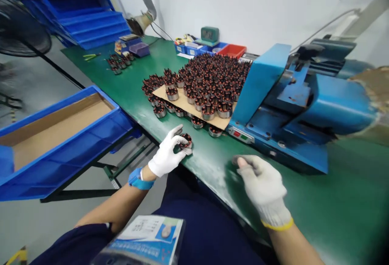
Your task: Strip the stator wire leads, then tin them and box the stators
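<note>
The left hand (168, 153) has its fingers closed round one coil (185, 142), at the near edge of the tabletop (209, 151); the right hand (263, 184) is curled near the machine (263, 80), whether round anything I cannot tell; many coils (212, 80) crowd the board (182, 103), others beside it; which are finished does not show.

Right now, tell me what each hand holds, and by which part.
The left hand holds a coil ring by its outer side, between thumb and fingers. Nothing shows in the right hand, though its blurred fingertips leave that uncertain.
</note>
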`<state>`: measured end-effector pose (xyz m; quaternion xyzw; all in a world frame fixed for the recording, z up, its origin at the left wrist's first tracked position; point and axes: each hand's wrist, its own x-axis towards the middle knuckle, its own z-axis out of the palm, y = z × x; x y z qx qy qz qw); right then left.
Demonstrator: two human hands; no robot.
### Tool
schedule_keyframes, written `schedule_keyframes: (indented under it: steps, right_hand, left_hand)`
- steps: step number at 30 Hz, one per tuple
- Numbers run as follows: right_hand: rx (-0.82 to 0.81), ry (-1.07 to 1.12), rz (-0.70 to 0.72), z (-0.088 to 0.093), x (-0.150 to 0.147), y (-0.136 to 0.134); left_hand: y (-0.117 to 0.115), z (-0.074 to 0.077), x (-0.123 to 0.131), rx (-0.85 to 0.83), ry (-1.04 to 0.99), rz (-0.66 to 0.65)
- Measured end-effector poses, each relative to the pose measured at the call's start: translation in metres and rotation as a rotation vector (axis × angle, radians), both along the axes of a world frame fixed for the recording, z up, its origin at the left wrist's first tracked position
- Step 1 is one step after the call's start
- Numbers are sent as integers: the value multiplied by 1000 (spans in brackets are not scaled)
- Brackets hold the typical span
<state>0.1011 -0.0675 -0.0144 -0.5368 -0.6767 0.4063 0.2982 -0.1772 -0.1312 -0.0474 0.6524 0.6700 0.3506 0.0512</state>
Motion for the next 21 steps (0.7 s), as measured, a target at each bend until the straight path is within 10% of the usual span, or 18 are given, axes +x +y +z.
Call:
schedule_keyframes:
  steps: [8,16,21]
  right_hand:
    - [198,-381,325,3,-8,-2]
    - [174,-353,333,2,-9,-2]
    - [-89,149,276,7,6,12]
  left_hand:
    - [7,13,35,-42,-18,245]
    - [28,25,59,-186,-18,-115]
    - [53,40,106,-76,-249,-240]
